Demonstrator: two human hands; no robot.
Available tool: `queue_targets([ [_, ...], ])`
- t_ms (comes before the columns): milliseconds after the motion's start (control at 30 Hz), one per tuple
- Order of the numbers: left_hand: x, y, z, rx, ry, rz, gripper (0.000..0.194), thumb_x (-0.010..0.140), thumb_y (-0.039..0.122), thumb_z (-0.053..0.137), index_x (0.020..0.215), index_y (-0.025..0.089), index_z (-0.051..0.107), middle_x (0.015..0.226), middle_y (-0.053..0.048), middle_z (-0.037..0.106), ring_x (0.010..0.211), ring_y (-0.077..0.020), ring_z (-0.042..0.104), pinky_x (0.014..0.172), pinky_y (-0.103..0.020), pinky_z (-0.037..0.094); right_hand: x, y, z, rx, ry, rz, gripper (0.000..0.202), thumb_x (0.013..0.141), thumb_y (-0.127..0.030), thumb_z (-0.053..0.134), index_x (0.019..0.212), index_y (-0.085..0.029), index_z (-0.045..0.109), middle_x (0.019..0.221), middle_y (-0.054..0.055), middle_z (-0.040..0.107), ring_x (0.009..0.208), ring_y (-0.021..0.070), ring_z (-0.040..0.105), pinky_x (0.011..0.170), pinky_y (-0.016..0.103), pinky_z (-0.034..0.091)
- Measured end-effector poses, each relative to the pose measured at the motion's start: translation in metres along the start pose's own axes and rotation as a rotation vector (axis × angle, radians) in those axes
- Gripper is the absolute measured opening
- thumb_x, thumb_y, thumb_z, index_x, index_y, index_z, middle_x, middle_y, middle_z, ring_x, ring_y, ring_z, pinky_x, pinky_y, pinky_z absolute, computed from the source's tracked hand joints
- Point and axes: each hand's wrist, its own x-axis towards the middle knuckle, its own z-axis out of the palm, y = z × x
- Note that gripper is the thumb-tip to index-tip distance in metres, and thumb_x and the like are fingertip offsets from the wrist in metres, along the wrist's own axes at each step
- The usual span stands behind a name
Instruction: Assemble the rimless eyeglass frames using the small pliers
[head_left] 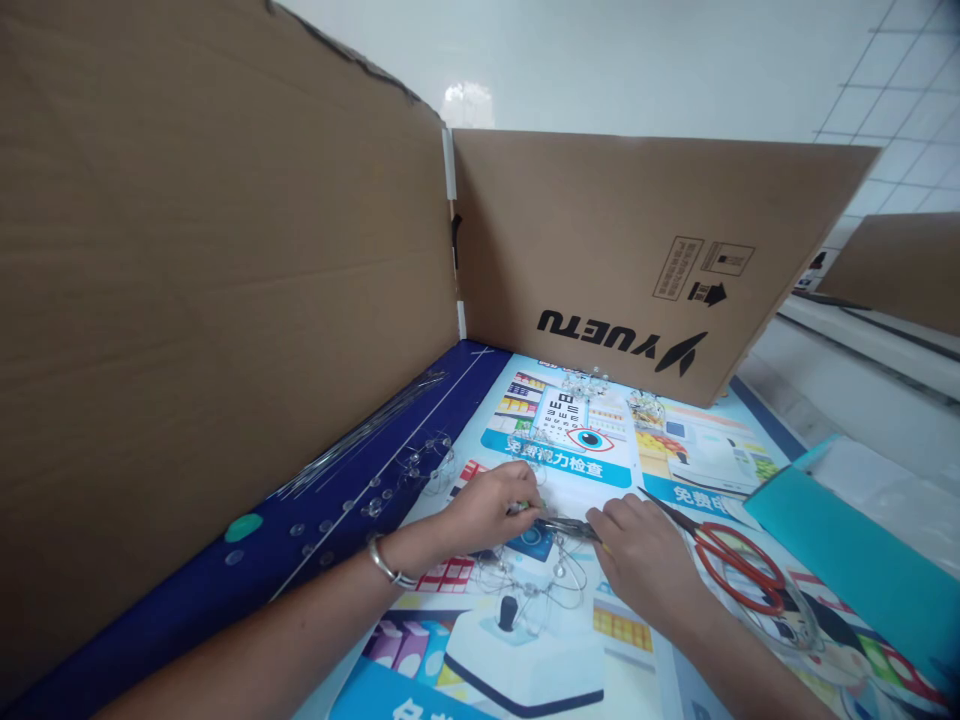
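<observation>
My right hand (637, 555) is closed around the handles of a pair of pliers (566, 525), their metal jaws pointing left. The jaw tips meet the fingers of my left hand (491, 510), which is closed in a pinch on a thin beaded wire piece (532, 588). Loops of that wire with clear beads spread below both hands. Exactly where the jaws grip is hidden by my left fingers. Red-handled scissors (739, 565) lie just right of my right hand, blades toward it. Beside the scissors rests a clear ring-shaped coil (795, 625).
Cardboard panels rise at the left (225, 250) and the back (600, 240). Straight wires (360, 430) and loose clear beads (326, 527) lie on the blue strip, near a green disc (244, 527). More beaded wire pieces (645, 405) sit farther back. A teal folder (847, 560) lies right.
</observation>
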Motion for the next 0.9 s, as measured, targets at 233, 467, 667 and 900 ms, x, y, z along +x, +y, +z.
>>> queue_targets([
  [233,0.0,0.0,0.001,0.025,-0.02,0.02,0.01,0.079,0.015,0.053,0.074,0.016,0.063,0.081,-0.003,0.054,0.08,-0.014,0.052,0.07,-0.023,0.041,0.0,-0.003,0.001,-0.042,-0.03,0.001,0.012,0.078,-0.013,0.05,0.085,-0.02,0.056,0.077,0.004,0.053,0.079,0.0191,0.044,0.069,0.032,0.028],
  [467,0.0,-0.002,0.004,-0.048,0.004,-0.025,0.009,0.077,0.016,0.056,0.072,0.016,0.063,0.08,-0.002,0.052,0.079,-0.0137,0.051,0.07,-0.024,0.041,0.009,-0.016,-0.017,-0.179,-0.078,-0.008,0.016,0.073,-0.005,0.051,0.079,-0.018,0.058,0.073,0.005,0.054,0.072,0.02,0.045,0.063,0.034,0.026],
  [667,0.001,-0.004,0.006,-0.126,0.01,-0.064,0.01,0.077,0.014,0.056,0.067,0.015,0.059,0.074,-0.001,0.051,0.077,-0.013,0.051,0.07,-0.023,0.041,0.019,-0.028,-0.035,-0.231,-0.225,0.004,0.014,0.074,-0.006,0.051,0.08,-0.015,0.06,0.076,0.008,0.056,0.075,0.0225,0.048,0.061,0.034,0.027],
  [900,0.001,-0.005,0.009,-0.212,0.004,-0.068,0.016,0.076,0.013,0.058,0.06,0.014,0.056,0.07,0.001,0.049,0.075,-0.0118,0.05,0.07,-0.023,0.04,0.021,-0.026,-0.034,-0.211,-0.24,-0.022,0.015,0.075,-0.007,0.051,0.083,-0.015,0.06,0.078,0.007,0.057,0.077,0.0231,0.049,0.062,0.035,0.029],
])
